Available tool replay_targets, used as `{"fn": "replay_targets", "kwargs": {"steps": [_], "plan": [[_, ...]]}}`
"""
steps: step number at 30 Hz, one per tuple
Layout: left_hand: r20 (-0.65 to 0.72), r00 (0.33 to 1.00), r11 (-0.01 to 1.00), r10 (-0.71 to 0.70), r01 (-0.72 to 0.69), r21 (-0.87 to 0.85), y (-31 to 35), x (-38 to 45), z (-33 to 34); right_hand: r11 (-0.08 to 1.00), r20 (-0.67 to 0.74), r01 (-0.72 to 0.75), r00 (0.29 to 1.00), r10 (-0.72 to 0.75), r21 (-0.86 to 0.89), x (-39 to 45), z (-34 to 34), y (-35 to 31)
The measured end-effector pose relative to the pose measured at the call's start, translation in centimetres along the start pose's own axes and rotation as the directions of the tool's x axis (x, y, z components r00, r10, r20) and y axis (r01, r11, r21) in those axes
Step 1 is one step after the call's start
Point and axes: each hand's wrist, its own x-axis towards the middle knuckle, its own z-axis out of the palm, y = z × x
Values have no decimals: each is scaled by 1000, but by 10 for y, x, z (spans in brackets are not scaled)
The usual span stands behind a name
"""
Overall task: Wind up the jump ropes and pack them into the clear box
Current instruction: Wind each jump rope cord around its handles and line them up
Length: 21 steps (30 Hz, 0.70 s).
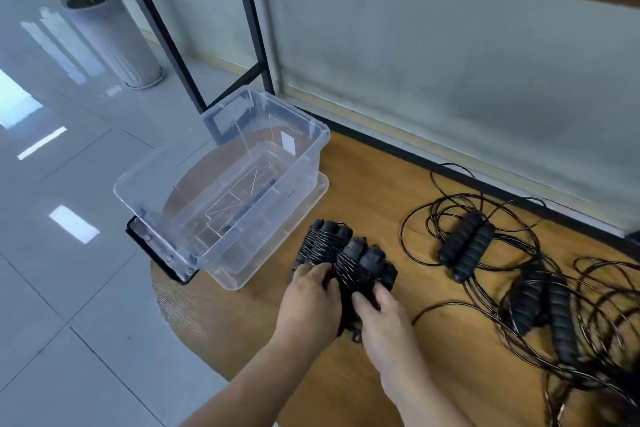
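While both hands close on the wound ropes, the largest thing beyond that grip is the round wooden table (363,184), which carries everything and runs up to a grey wall panel (450,62) on the far side. Just past the grip and to its left sits the clear box (311,135), open on top, resting on what looks like its clear lid; I see no rope inside it. Well to the right of the grip sprawls a tangle of loose jump ropes (519,288), thin dark cord looped around two pairs of black ribbed handles that lie side by side. Far beyond the box, on the tiled floor, a potted plant (104,21) stands in a tall grey pot.

At the grip itself, two wound rope bundles (346,253) lie touching each other, cord wrapped tightly around their black handles, handle ends pointing away from the person. The left hand (308,302) has its fingers curled over the near end of the left bundle. The right hand (377,315) pinches the near end of the right bundle, thumb on top.
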Motion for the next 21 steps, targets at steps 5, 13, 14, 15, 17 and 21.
{"fn": "replay_targets", "kwargs": {"steps": [5, 13, 14, 15, 17, 21], "plan": [[175, 983, 991, -45, 22, 133, 26, 24, 33, 994, 7, -71, 997, 71, 83, 41, -29, 19], [349, 918, 951, -188, 82, 297, 30, 44, 57, 989, 59, -145, 988, 144, 28, 73, -30, 23], [349, 916, 948, -196, 86, 308, 30, 45, 58, 989, 55, -144, 988, 142, 32, 75, -28, 24], [350, 915, 944, -201, 85, 319, 29, 46, 58, 990, 54, -136, 989, 135, 25, 75, -27, 24], [347, 917, 941, -199, 79, 330, 27, 48, 59, 995, 59, -104, 993, 104, -1, 76, -24, 22], [318, 941, 928, -112, -15, 371, 24, 45, 63, 992, 39, -76, 996, 80, -100, 76, -23, 18]]}}
